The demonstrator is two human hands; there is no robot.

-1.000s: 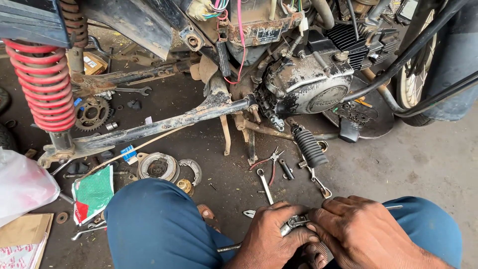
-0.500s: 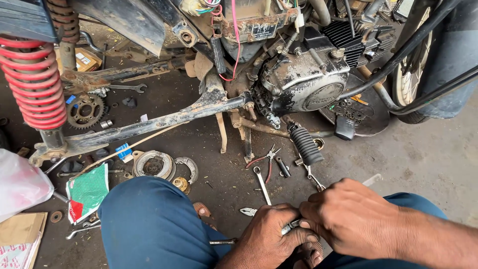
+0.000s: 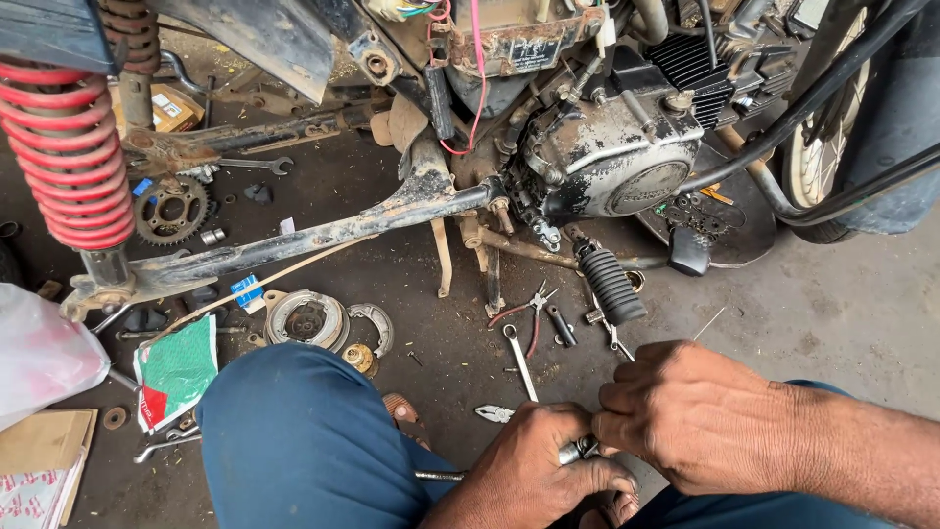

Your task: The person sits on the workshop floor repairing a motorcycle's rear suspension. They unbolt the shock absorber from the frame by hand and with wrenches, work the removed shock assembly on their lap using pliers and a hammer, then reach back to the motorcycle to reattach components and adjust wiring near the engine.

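My left hand (image 3: 534,475) and my right hand (image 3: 690,416) meet low in the view, both closed on a small metal part (image 3: 578,451) with a thin steel rod (image 3: 441,476) sticking out to the left. A thin wire (image 3: 710,323) pokes up past my right knuckles. My blue-trousered knee (image 3: 304,441) fills the lower left. Just beyond my hands on the ground lie a spanner (image 3: 519,358), red-handled pliers (image 3: 524,309) and another pair of pliers (image 3: 494,413).
A stripped motorcycle stands ahead: engine case (image 3: 617,162), swingarm (image 3: 323,235), rubber footpeg (image 3: 609,284), red shock spring (image 3: 69,147). On the concrete floor lie a sprocket (image 3: 171,208), brake parts (image 3: 308,318), a green packet (image 3: 176,372) and a white bag (image 3: 44,353).
The view has tilted down and closer to the bike. My right hand has slid left over the part, and both hands have turned a little around it.
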